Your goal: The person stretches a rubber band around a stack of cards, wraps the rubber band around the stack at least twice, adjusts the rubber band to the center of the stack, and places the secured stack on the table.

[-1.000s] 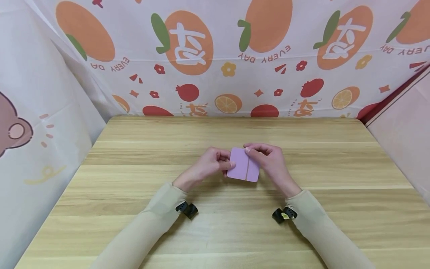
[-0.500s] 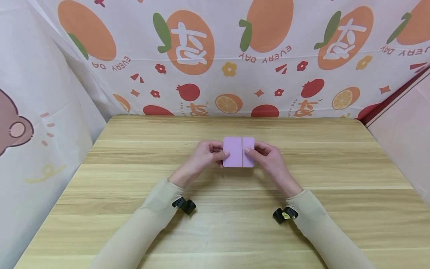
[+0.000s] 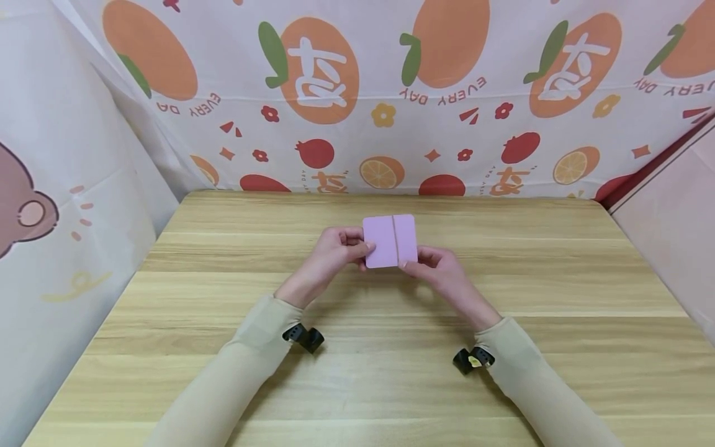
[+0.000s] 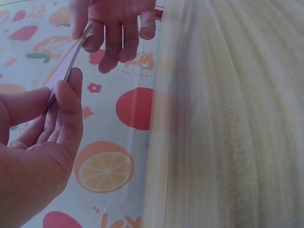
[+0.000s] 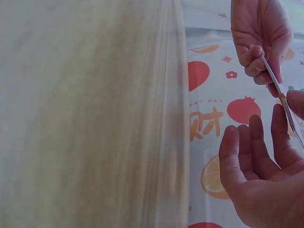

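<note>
Fingers (image 4: pixel 69 111) of the left hand (image 3: pixel 326 257) pinch the left edge of a thin purple square (image 3: pixel 380 242); those of the right hand (image 3: pixel 444 273) grip its lower right corner. It hangs above the worktop (image 3: pixel 357 379), a narrow band (image 3: pixel 395 236) crossing its face. It looks light and fairly stiff, perhaps smooth; opposite edges, clear of the band, seem the best hold.

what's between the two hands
The purple square with a brown band across it, pinched by the left hand and right hand, as the head view shows.
</note>
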`<action>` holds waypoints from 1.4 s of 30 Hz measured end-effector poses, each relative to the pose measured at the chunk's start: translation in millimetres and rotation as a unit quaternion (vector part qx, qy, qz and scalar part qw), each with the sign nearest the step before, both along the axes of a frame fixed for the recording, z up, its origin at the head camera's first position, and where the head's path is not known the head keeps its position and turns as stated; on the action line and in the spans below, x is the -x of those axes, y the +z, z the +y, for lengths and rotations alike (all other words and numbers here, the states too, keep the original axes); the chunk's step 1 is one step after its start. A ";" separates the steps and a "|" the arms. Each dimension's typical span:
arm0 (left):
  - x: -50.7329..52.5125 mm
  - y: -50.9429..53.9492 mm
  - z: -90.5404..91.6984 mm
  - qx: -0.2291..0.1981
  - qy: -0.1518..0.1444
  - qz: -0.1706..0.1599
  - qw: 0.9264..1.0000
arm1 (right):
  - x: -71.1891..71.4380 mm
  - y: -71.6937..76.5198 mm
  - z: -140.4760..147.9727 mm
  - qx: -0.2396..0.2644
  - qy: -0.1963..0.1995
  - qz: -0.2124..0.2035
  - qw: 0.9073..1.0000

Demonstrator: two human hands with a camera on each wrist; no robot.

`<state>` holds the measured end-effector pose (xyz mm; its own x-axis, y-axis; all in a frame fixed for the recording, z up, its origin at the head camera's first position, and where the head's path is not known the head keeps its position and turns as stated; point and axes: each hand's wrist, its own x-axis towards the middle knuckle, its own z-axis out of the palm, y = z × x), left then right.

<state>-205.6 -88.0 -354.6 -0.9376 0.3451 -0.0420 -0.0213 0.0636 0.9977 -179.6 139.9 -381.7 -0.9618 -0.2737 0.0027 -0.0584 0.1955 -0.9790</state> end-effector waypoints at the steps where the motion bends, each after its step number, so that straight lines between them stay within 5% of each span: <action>1: -0.2 0.3 -0.1 -0.001 0.002 0.000 1.000 | -0.3 0.1 -0.2 -0.003 0.003 0.002 1.000; 14: -6.8 2.1 7.9 0.000 0.045 0.020 0.999 | -2.5 -0.6 -4.0 -0.004 -0.026 -0.015 1.000; 42: -7.1 -3.5 13.8 -0.003 0.060 0.025 0.998 | -5.7 -9.2 -14.3 0.027 -0.065 -0.070 0.995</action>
